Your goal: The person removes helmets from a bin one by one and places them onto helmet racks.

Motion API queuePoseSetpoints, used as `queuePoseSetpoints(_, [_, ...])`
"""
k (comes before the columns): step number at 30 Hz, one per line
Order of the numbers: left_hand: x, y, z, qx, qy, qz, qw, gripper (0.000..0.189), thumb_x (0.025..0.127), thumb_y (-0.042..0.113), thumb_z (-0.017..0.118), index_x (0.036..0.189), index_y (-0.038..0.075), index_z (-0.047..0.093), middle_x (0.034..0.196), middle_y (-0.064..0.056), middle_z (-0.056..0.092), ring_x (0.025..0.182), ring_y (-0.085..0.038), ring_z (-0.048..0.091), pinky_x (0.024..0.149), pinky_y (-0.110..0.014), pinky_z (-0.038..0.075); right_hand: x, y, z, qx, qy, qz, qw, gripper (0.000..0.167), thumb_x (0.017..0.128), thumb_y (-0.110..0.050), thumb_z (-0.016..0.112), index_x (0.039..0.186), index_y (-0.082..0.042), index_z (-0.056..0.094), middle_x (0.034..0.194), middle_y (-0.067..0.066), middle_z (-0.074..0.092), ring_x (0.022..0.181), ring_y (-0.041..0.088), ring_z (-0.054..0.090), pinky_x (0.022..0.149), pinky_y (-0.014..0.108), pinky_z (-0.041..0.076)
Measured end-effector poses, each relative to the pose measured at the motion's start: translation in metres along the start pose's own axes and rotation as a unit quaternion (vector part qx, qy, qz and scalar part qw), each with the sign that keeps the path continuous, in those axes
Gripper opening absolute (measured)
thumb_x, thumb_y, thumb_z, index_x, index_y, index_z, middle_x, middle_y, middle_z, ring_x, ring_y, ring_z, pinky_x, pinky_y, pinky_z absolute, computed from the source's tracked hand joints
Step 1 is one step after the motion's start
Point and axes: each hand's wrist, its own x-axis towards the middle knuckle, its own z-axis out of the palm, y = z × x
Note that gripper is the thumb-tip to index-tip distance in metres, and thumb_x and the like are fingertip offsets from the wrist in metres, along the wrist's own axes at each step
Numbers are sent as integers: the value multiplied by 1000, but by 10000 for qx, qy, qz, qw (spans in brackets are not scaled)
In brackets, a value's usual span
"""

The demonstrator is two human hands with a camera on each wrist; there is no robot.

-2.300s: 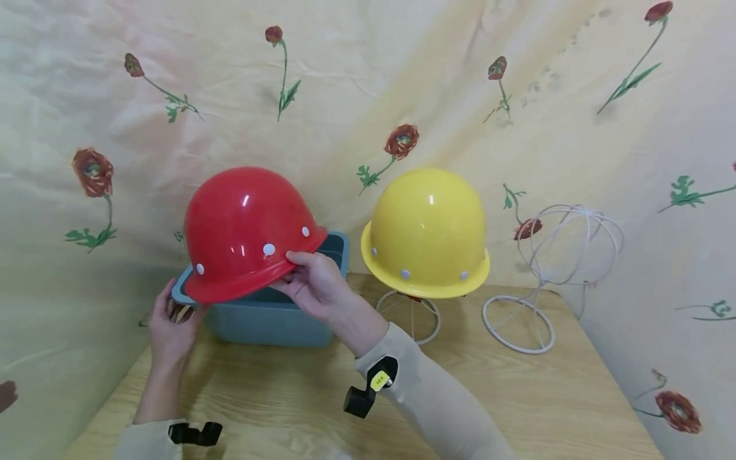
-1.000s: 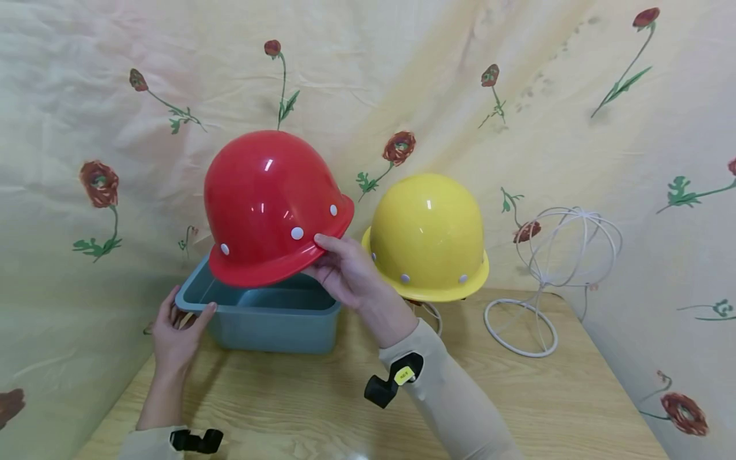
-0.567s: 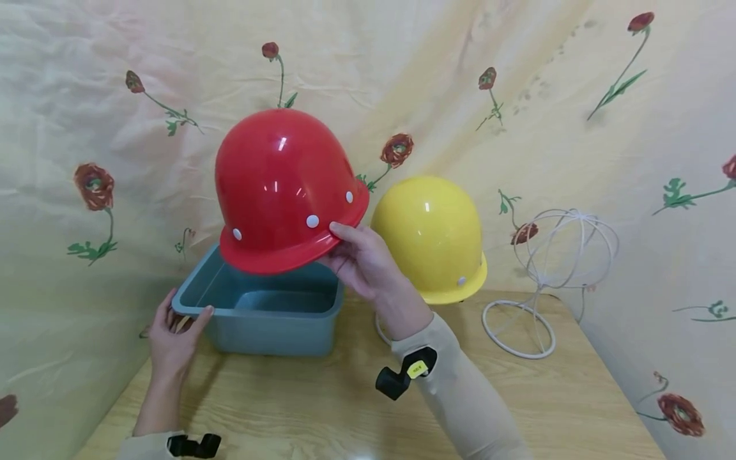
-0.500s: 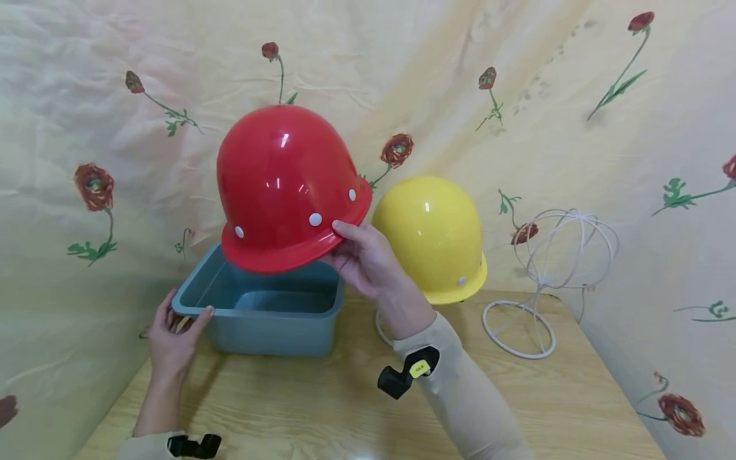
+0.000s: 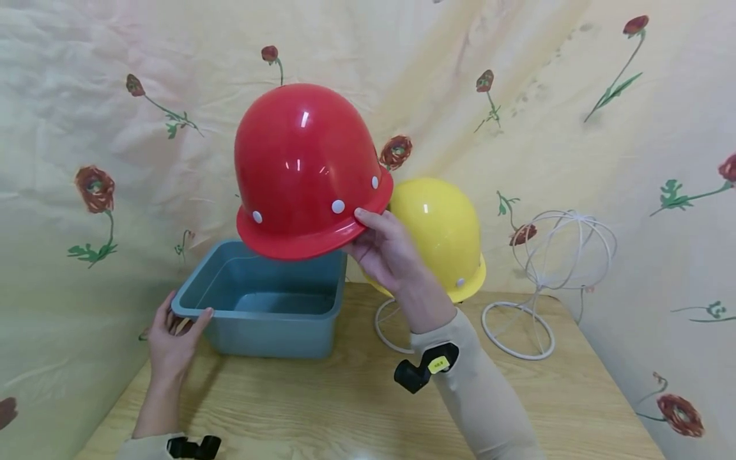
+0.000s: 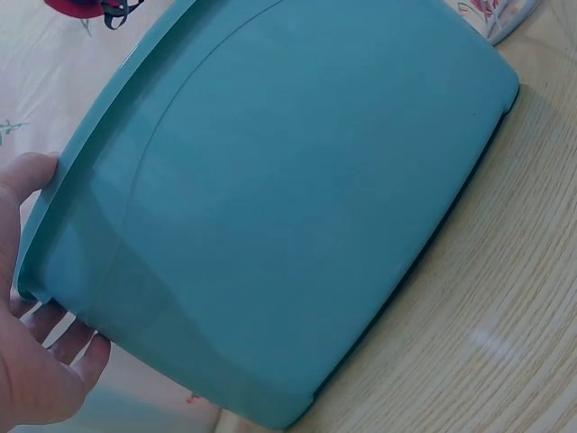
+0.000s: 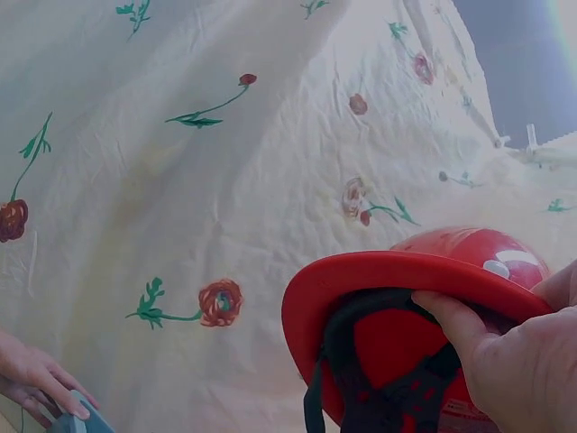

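Note:
A red hard hat (image 5: 305, 166) hangs in the air, dome up, slightly tilted. My right hand (image 5: 393, 255) pinches its brim at the right, thumb on the outer face. Black inner straps (image 7: 338, 361) show under the shell in the right wrist view. Below and behind the hat stands a blue-grey plastic bin (image 5: 270, 335). My left hand (image 5: 175, 338) grips its front left corner, thumb on the rim and fingers beneath; the left wrist view shows the same hold on the bin (image 6: 270, 198). The visible part of the bin's floor is bare.
Behind my right hand, a yellow hard hat (image 5: 434, 233) sits on a white wire stand (image 5: 382, 338), partly hidden. A second wire stand (image 5: 537, 284) bears no hat, further right. All stand on a wooden table (image 5: 345, 402) before a flowered cloth (image 5: 190, 38).
My right hand has lifted the red hard hat up and to the right, from over the bin to above its back rim. My left hand has stayed at the bin's corner.

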Motion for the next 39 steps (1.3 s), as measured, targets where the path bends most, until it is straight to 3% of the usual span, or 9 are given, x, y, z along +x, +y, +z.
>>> queuePoseSetpoints(4, [0, -3, 0, -39, 1, 23, 10000, 92, 96, 24, 81, 170, 26, 27, 177, -11, 26, 162, -37, 29, 128, -54, 33, -3, -5, -4, -55, -35, -83, 9999, 74, 96, -18, 79, 157, -13, 38, 145, 7, 56, 132, 24, 58, 96, 31, 66])
queuePoseSetpoints(13, [0, -5, 0, -34, 41, 27, 10000, 92, 95, 24, 82, 170, 25, 28, 176, -11, 28, 161, -36, 32, 129, -54, 34, -9, -24, -9, -10, -159, -417, 9990, 48, 106, -10, 58, 152, -13, 45, 142, 7, 61, 127, 22, 65, 96, 31, 66])
queuePoseSetpoints(25, [0, 0, 0, 1, 12, -40, 10000, 93, 96, 23, 81, 170, 28, 26, 178, -9, 26, 163, -34, 29, 129, -53, 34, -17, -51, -22, -36, -108, -544, 9985, 41, 110, -9, 47, 151, -12, 48, 144, 9, 60, 128, 25, 65, 99, 34, 65])
queuePoseSetpoints(30, [0, 0, -1, -6, 81, -18, 10000, 92, 96, 23, 81, 170, 26, 27, 177, -9, 27, 162, -33, 30, 129, -53, 34, -19, -59, -26, -144, -212, -757, 9968, 41, 108, -8, 49, 149, -11, 52, 143, 8, 62, 127, 25, 68, 100, 35, 65])
queuePoseSetpoints(39, [2, -2, 0, -148, 49, -17, 9999, 93, 94, 20, 83, 170, 24, 28, 176, -10, 29, 161, -31, 32, 130, -48, 34, -27, -81, -29, -514, -217, -1100, 9924, 37, 111, -8, 37, 144, -5, 53, 134, 9, 69, 118, 24, 75, 100, 34, 65])
